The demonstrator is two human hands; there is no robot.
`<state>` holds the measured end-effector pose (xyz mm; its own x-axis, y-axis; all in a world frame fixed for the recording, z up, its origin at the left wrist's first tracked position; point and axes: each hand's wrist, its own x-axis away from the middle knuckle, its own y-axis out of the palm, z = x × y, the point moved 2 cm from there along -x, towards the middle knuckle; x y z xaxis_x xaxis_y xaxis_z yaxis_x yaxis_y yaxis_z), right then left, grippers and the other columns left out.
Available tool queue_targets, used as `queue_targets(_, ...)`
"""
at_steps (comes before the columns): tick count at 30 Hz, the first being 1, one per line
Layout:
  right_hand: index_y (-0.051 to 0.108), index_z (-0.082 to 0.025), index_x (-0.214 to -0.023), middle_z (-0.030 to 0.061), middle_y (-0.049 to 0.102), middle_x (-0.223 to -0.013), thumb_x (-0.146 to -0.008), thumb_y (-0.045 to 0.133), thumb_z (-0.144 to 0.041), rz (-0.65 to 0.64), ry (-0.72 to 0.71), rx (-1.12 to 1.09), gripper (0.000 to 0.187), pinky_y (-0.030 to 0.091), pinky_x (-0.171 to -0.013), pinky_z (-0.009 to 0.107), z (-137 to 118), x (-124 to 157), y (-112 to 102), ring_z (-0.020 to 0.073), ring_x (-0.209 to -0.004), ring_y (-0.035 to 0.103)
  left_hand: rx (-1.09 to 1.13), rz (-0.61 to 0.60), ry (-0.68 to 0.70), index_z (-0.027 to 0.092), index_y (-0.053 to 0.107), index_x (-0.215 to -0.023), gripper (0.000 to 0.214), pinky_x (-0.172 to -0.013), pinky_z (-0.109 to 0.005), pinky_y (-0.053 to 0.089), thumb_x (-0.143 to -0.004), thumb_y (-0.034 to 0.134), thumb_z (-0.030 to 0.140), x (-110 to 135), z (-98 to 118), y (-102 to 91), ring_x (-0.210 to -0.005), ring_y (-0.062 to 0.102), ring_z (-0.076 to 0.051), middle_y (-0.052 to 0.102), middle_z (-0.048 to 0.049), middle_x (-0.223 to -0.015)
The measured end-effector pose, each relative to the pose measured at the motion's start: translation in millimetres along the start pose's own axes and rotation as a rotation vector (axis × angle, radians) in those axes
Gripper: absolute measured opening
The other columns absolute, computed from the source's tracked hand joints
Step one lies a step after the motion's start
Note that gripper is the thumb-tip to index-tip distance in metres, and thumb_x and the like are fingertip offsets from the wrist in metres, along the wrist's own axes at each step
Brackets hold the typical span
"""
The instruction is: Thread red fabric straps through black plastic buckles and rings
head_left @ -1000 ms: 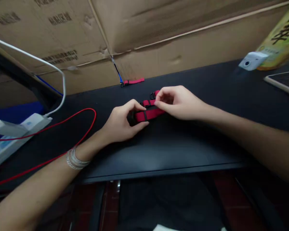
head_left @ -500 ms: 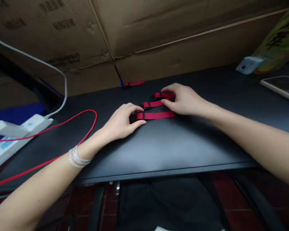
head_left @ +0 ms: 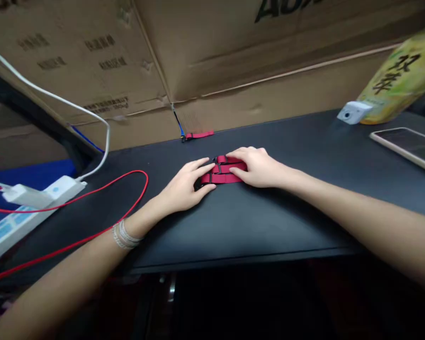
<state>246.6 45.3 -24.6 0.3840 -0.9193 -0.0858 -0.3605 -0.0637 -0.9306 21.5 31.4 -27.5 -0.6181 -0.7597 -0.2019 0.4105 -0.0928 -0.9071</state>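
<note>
Three red webbing straps (head_left: 224, 178) with black buckles lie side by side on the dark tabletop (head_left: 255, 226), close together between my hands. At their left ends is my left hand (head_left: 182, 187), its fingers spread and touching the buckle ends, the thumb low beside the nearest strap. My right hand (head_left: 260, 167) covers the right ends, thumb and fingers closed over the straps and hiding those ends. A smaller red strap piece (head_left: 200, 135) with a black clip lies farther back by the cardboard.
Cardboard boxes (head_left: 255, 108) stand along the back. To the left are a white power strip (head_left: 31, 215), a white cable (head_left: 108, 137) and a red cable (head_left: 141, 172). A white device (head_left: 354, 112), a yellow bottle (head_left: 393, 89) and a phone (head_left: 407, 146) sit at the right.
The straps now lie closer together, with their buckle ends more nearly lined up. My left fingers have spread out, and my right hand covers the straps' right ends. The view has shifted slightly.
</note>
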Motion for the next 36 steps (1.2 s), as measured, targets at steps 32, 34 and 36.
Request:
queue_targets(32, 0.063, -0.017, -0.118, 0.0102, 0.073, -0.11, -0.093, 0.057, -0.041, 0.12, -0.15, -0.162, 0.036, 0.046, -0.093, 0.04, 16.9, -38.5, 20.0, 0.0213, -0.095, 0.066, -0.054, 0.053, 0.05, 0.016, 0.061, -0.116, 0.042, -0.09, -0.038, 0.045, -0.096, 0.056, 0.053, -24.1, -2.5, 3.2, -0.097, 0.061, -0.023, 0.07, -0.0102, -0.109)
queue_targets(34, 0.066, -0.018, -0.118, 0.0109, 0.073, -0.112, -0.093, 0.055, -0.041, 0.127, -0.153, -0.155, 0.036, 0.045, -0.094, 0.042, 17.1, -37.5, 20.0, 0.0233, -0.099, 0.066, -0.019, 0.077, 0.052, 0.017, 0.061, -0.118, 0.042, -0.09, -0.038, 0.045, -0.095, 0.058, 0.053, -25.8, -4.6, 3.8, -0.098, 0.062, -0.023, 0.07, -0.009, -0.11)
queue_targets(36, 0.068, -0.019, -0.118, 0.0114, 0.072, -0.116, -0.093, 0.054, -0.04, 0.133, -0.162, -0.139, 0.036, 0.044, -0.095, 0.043, 15.8, -36.6, 20.2, 0.0251, -0.104, 0.064, 0.002, 0.087, 0.047, 0.017, 0.061, -0.118, 0.043, -0.091, -0.037, 0.045, -0.094, 0.061, 0.053, -25.8, -5.9, 4.0, -0.098, 0.062, -0.022, 0.07, -0.0081, -0.111)
